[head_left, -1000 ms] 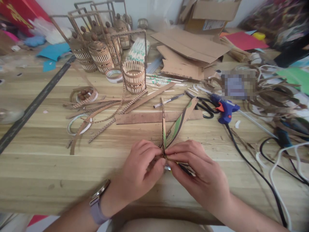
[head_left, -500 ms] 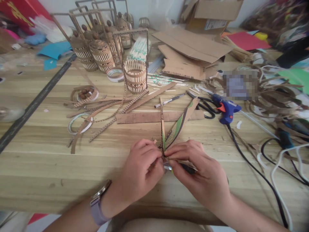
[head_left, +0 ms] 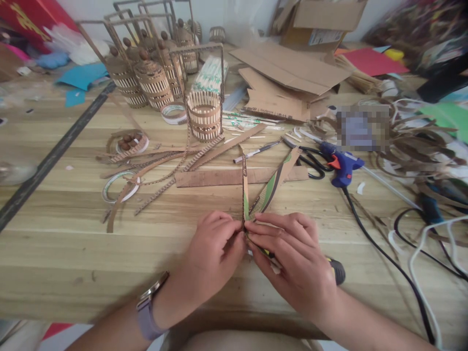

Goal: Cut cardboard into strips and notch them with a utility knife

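Table (head_left: 73, 253) of pale wood, crowded toward the far edge, barer along the front edge. Toward the left edge, tape ring (head_left: 119, 187) lying flat among loose scraps. Behind it, toward the far edge, baskets (head_left: 153, 85) of slats with tall handles. At the front edge, watch (head_left: 148, 312) on the left wrist.

Left hand (head_left: 214, 253) closed, thumb and fingertips pinching the foot of the strips (head_left: 244, 190), just in from the middle of the front edge. Strips meeting at that pinch and fanning away toward the far edge, one near upright, one leaning right with a green face showing. Right hand (head_left: 292, 263) closed on the same joint from the other side, fingertips touching those of the left.

Under the right palm, dark handle (head_left: 336, 270) with a bit of yellow, poking out toward the right edge. Perhaps a knife or a pen, too hidden to tell, and unclear whether gripped or only lying beneath.

Beyond the hands, long flat band (head_left: 219, 178), pen (head_left: 256, 152), scissors (head_left: 310, 163), then glue gun (head_left: 343, 165) with cord (head_left: 383, 243) trailing toward the front right corner.

Judging by the grip: joint being pressed shut, strip ends squeezed together at one spot. Next move calling for a firm pinch by one hand ahead of any release by the other, and care against twisting of the free ends.
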The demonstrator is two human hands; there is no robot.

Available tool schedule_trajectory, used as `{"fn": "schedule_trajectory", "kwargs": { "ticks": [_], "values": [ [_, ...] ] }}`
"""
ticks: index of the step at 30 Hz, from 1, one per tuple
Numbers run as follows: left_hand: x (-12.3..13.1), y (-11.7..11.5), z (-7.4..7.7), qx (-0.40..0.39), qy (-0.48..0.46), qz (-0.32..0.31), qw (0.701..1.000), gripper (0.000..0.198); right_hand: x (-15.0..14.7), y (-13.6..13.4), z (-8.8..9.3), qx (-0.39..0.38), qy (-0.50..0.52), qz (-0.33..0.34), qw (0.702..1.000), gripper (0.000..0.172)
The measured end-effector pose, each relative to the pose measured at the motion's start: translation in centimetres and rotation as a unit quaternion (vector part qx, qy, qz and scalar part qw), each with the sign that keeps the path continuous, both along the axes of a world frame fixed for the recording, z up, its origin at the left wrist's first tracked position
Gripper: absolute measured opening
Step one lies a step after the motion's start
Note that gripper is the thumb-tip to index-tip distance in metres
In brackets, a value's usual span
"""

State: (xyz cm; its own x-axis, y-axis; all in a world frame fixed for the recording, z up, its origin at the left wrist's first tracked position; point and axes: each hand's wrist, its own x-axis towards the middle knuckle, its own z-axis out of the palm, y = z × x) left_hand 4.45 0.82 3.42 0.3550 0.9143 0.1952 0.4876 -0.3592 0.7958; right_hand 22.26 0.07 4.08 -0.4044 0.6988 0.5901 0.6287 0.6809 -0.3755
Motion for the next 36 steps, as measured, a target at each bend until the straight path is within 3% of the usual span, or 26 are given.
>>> {"fn": "schedule_trajectory", "kwargs": {
  "ticks": [17,30,36],
  "values": [
    [-0.15,0.11,0.46,0.010,-0.030,0.001,1.000,0.025,0.05,0.91,0.64,-0.093,0.104,-0.021,0.990,0.013],
    [-0.11,0.72,0.65,-0.228,-0.119,0.018,0.966,0.027,-0.63,0.55,0.10,-0.046,0.083,0.003,0.995,0.017],
    [0.05,0.44,0.23,-0.127,-0.049,0.041,0.990,0.029,-0.84,0.36,-0.15,-0.041,0.073,0.002,0.996,0.018]
  ]
}}
